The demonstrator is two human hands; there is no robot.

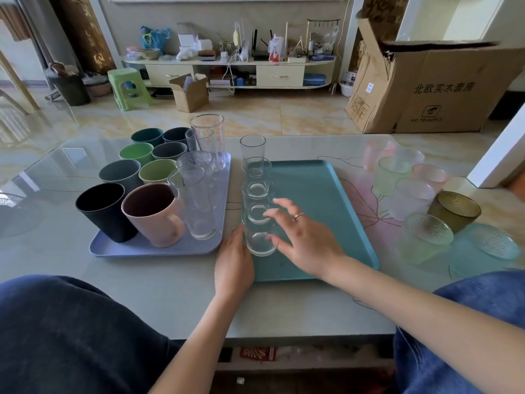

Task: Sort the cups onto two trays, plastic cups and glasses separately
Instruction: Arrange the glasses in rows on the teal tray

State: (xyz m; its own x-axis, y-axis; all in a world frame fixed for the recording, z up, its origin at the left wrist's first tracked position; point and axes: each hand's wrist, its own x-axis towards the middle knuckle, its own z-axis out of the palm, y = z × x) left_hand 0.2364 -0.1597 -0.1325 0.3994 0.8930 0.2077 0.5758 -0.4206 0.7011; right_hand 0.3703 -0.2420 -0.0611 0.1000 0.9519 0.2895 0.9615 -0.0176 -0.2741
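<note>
A lilac tray (147,248) at left holds several coloured plastic cups, among them a black cup (105,211) and a pink mug (154,213), plus several clear tall cups (199,206). A teal tray (318,211) lies in the middle with a row of clear glasses (257,189) along its left edge. My left hand (234,260) rests flat against the tray's left edge, touching the nearest clear glass (260,237). My right hand (301,234) hovers at that glass with fingers spread, thumb near its side. Several textured coloured glasses (417,194) stand on the table at right, including an amber glass (454,210).
The glass-topped table (170,294) ends just before my knees. Beyond it is tiled floor, a large cardboard box (426,89), a green stool (127,86) and a cluttered TV cabinet (227,66). A white post (500,155) stands at the table's right.
</note>
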